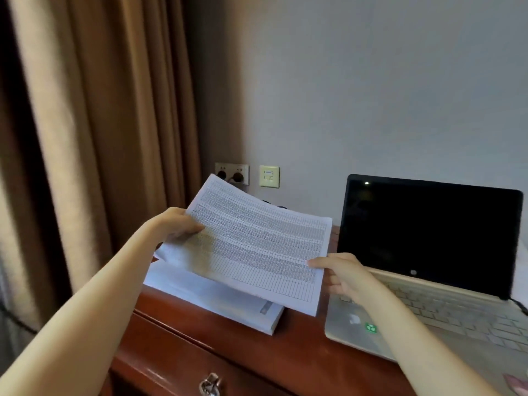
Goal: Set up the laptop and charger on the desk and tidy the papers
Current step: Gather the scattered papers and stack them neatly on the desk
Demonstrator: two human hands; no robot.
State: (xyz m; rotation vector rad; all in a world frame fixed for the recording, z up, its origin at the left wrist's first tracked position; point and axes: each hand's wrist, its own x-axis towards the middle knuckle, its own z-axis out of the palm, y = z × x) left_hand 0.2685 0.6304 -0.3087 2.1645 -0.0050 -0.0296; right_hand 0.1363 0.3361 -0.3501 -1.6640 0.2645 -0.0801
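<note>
Brown curtain (85, 138) hangs well to the outer side of the left hand (177, 227), too far off to snag anything. That hand grips the left edge of the printed sheets (257, 247), thumb on top and fingers curled beneath. A lower sheet seems to droop just under its palm. If the grip covers only the top pages, that sheet could slide out and drop past the edge of the surface (300, 347).

Below both hands lies the thicker stack of papers (211, 298). It sits skewed on the surface with one corner close to the edge, so setting the sheets down carelessly could nudge it over or leave the pile ragged.

Beyond the left hand's fingertips, the wall socket (232, 167) carries two dark plugs (237, 176). Sweeping the lifted paper back toward them could knock one loose.

The right hand (337, 277) pinches the sheets' lower right edge, thumb over and fingers under. It is held above the near-left corner of the laptop (428, 252). The laptop stands open on the surface to that hand's outer side, its screen dark, with a cable (518, 305) at its far right.

Swinging the right hand outward would likely bump the keyboard deck or the lid, and dragging the laptop could strain that cable and unseat the charger.
</note>
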